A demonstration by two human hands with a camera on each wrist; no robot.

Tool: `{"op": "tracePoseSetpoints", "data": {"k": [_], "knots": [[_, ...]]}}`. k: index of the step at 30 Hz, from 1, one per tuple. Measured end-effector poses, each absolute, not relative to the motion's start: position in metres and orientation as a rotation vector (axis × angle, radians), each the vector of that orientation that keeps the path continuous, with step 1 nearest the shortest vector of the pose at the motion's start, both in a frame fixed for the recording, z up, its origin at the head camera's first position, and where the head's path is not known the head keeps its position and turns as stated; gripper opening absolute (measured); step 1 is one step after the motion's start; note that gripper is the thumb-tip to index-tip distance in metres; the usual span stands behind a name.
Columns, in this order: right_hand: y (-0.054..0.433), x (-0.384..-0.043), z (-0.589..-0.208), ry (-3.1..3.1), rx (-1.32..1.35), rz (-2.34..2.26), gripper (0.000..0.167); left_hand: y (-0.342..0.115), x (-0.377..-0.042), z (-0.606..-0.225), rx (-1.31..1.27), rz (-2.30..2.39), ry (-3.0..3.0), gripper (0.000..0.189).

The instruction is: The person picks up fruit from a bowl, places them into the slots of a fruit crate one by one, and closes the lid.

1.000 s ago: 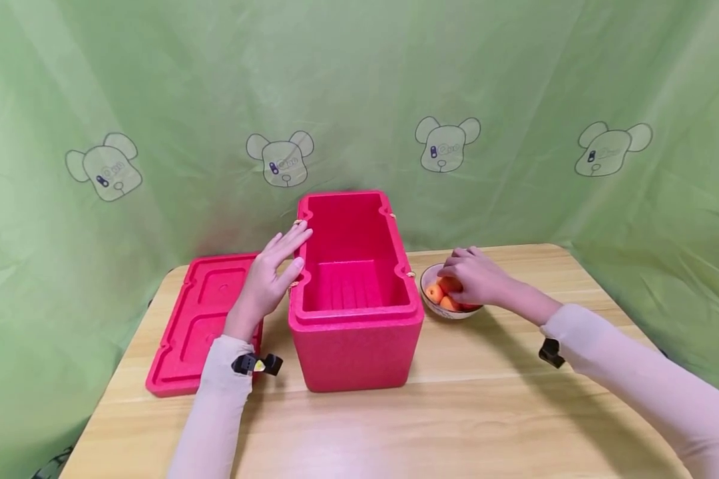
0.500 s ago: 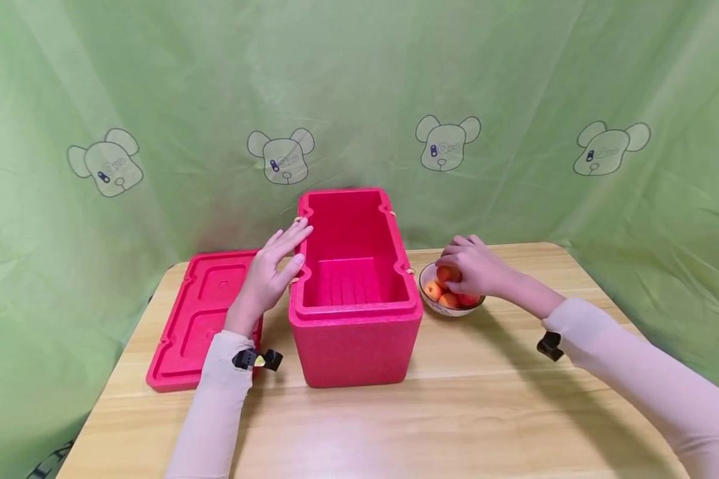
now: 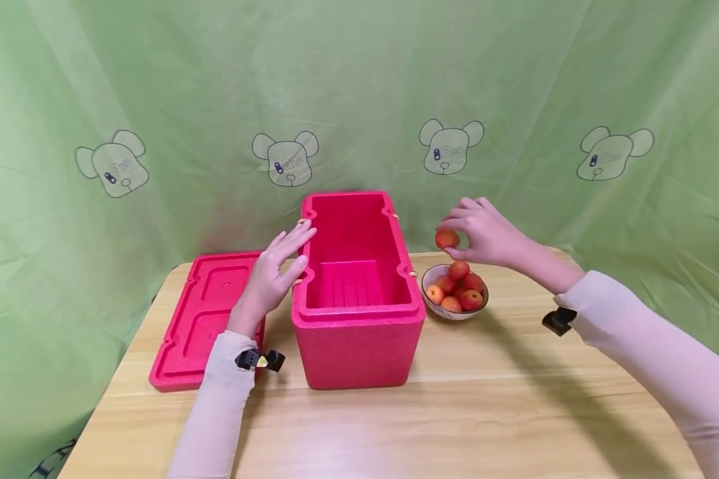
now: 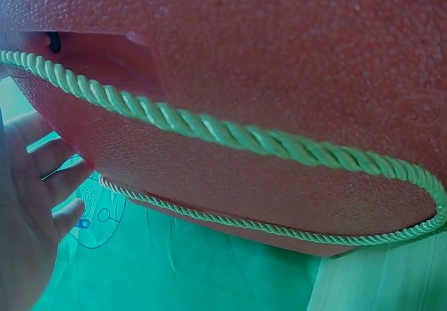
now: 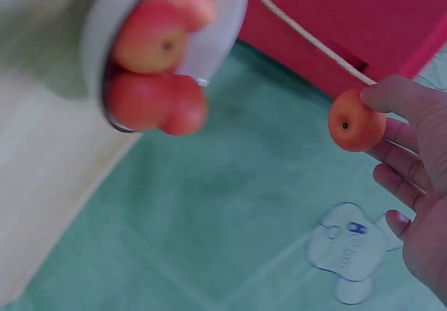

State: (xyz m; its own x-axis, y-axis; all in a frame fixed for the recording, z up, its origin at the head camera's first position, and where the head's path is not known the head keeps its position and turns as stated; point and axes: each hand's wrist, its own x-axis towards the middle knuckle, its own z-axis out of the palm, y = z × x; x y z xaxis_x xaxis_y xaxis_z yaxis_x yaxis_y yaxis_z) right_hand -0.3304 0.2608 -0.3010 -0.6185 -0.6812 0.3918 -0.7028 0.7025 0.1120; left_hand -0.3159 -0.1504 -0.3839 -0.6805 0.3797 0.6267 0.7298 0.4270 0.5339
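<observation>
My right hand (image 3: 485,233) pinches an apricot (image 3: 447,239) between thumb and fingers, above the far side of a bowl (image 3: 455,314). In the right wrist view the orange-red apricot (image 5: 357,120) shows a small dark spot at one end. Several more apricots (image 3: 471,299) are heaped in the bowl, just right of a tall red foam box (image 3: 356,352). The box has no lid on, and its ribbed floor shows bare. With fingers extended, my left hand (image 3: 272,273) rests at the box's left rim. The left wrist view has that hand (image 4: 35,206) beside the box's red side wall.
A red lid (image 3: 182,332) lies flat on the wooden table (image 3: 473,426), left of the box and partly behind the left forearm. Twisted rope (image 4: 230,135) loops along the box's side. A green curtain (image 3: 359,86) with bear-head drawings hangs close behind the table.
My right hand has lifted the apricot up out of the bowl, uncovering the other apricots there. The left hand stays at the box rim.
</observation>
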Motion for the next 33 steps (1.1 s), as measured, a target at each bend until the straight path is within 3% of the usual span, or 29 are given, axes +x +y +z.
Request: {"op": "tracePoseSetpoints", "data": {"k": [16,33], "knots": [[0.203,-0.319,-0.240,-2.383,1.171,0.152,0.033,-0.151,-0.318,-0.385,-0.929,-1.161,-2.291,0.058],[0.127,-0.316,-0.227,-2.396,1.433,0.089,0.028,-0.151,-0.317,-0.386,-0.915,-1.161,-2.301,0.057]]}}
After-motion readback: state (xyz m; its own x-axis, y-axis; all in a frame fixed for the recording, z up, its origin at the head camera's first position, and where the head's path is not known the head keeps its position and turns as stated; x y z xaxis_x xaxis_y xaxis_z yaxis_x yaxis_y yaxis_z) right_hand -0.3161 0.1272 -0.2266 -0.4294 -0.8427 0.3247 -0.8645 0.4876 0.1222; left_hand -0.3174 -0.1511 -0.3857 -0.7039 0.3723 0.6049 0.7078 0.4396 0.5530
